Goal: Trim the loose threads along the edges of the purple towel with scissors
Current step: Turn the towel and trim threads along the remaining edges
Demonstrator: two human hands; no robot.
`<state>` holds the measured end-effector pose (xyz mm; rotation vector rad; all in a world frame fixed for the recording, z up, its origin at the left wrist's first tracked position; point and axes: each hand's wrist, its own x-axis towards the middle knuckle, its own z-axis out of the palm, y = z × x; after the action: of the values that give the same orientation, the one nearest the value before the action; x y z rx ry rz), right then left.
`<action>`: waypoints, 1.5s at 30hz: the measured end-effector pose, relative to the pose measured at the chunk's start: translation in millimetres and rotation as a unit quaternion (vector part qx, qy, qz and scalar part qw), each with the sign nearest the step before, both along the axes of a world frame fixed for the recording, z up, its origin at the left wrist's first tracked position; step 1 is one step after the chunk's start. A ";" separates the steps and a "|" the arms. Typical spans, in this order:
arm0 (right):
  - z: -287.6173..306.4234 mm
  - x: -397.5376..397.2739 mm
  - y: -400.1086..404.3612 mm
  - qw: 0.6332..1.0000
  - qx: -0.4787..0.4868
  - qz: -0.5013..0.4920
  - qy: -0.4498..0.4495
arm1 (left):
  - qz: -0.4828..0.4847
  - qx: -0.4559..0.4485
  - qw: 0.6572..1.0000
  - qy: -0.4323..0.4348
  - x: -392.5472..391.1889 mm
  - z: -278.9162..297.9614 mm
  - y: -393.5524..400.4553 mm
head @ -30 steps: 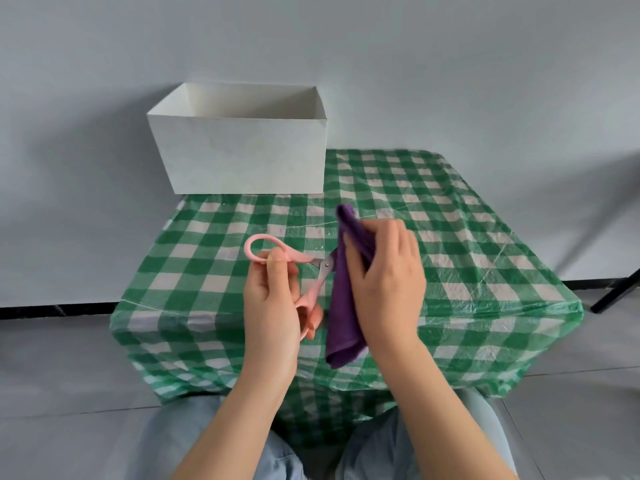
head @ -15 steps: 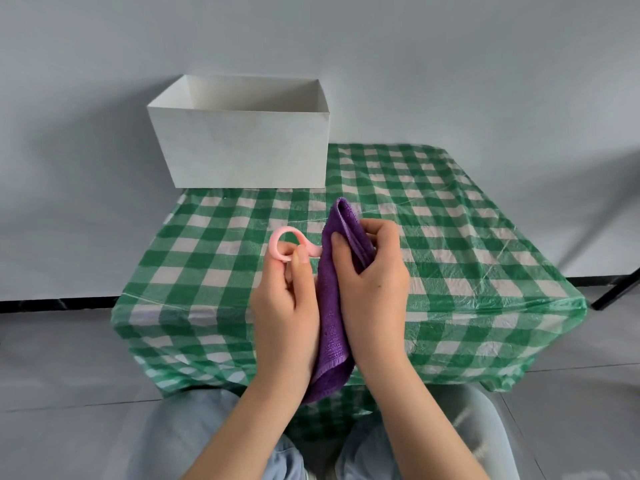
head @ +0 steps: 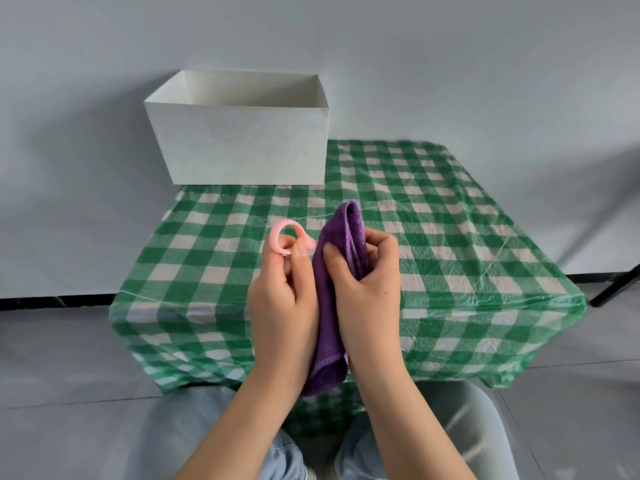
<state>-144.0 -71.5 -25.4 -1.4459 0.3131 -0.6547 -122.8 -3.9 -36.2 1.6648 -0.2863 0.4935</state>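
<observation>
The purple towel (head: pixel 341 244) hangs bunched and upright between my two hands above the near part of the table. My right hand (head: pixel 369 289) grips its upper part, thumb on the near side and fingers curled round the far side. My left hand (head: pixel 284 299) holds the pink scissors (head: pixel 282 237); one pink handle loop sticks up past my fingers. The blades are hidden behind the towel and my hand. The towel's lower end droops below my wrists.
A white open box (head: pixel 239 147) stands at the back left of the table. A green and white checked cloth (head: pixel 450 237) covers the table. A dark bar (head: pixel 614 289) slants at the right edge. My knees are below.
My left hand has brought the scissors in against the towel, so the blades are now hidden. Both hands and the towel sit closer together than a second ago.
</observation>
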 end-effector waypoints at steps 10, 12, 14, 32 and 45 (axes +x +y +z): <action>-2.2 5.8 0.1 0.998 -0.053 -0.014 0.025 | 0.000 0.011 1.000 0.004 2.4 -4.2 2.4; -2.2 8.0 1.1 0.998 -0.059 -0.023 0.028 | 0.003 0.038 0.999 -0.010 3.9 -3.6 3.7; -2.0 9.1 2.8 0.997 -0.058 -0.030 0.033 | 0.011 0.066 0.997 -0.032 5.2 -2.7 5.6; -5.3 9.8 6.1 0.998 -0.035 -0.028 0.042 | 0.026 0.090 0.994 -0.057 10.9 -4.4 4.6; -2.7 13.4 6.1 0.997 -0.058 -0.031 0.028 | 0.024 0.071 0.997 -0.028 15.4 -1.7 4.3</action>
<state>-130.6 -65.3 -28.2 -1.5729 0.3698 -0.6931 -107.4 0.4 -37.9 1.8009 -0.3288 0.5670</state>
